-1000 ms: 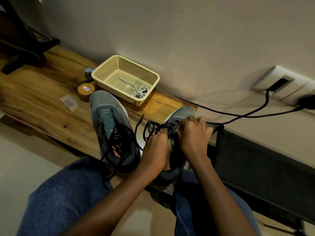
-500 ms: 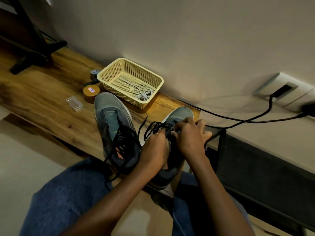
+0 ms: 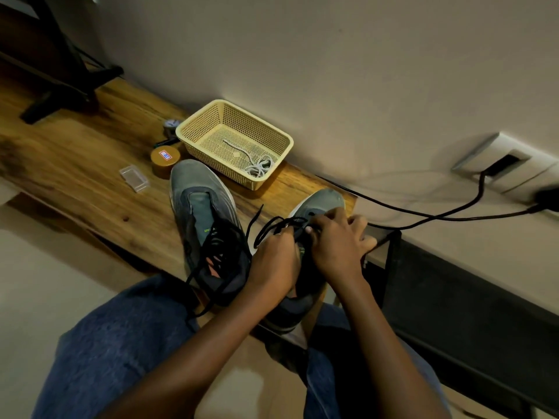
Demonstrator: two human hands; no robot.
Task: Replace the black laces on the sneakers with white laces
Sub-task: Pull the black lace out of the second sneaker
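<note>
Two grey-blue sneakers stand on a wooden bench [image 3: 75, 164]. The left sneaker [image 3: 205, 213] has loosened black laces [image 3: 217, 255] spilling over its side. Over the right sneaker [image 3: 320, 204] both my hands work. My left hand [image 3: 272, 261] pinches the black lace [image 3: 272, 226], which loops up out of the eyelets. Fingers of my right hand [image 3: 338, 243] are curled on the same lace at the shoe's tongue. White laces [image 3: 257, 166] lie coiled in a cream plastic basket [image 3: 193, 128] behind the shoes.
A round brown tin [image 3: 165, 160], a small clear plastic case [image 3: 134, 177] and a small jar [image 3: 171, 124] lie left of the basket. A black cable [image 3: 423, 214] runs from a wall socket [image 3: 505, 164] along the wall. A dark stand [image 3: 60, 83] sits far left.
My hands stay on the right sneaker's lace and have shifted a little. The loop of black lace between them has changed shape slightly. The camera has moved.
</note>
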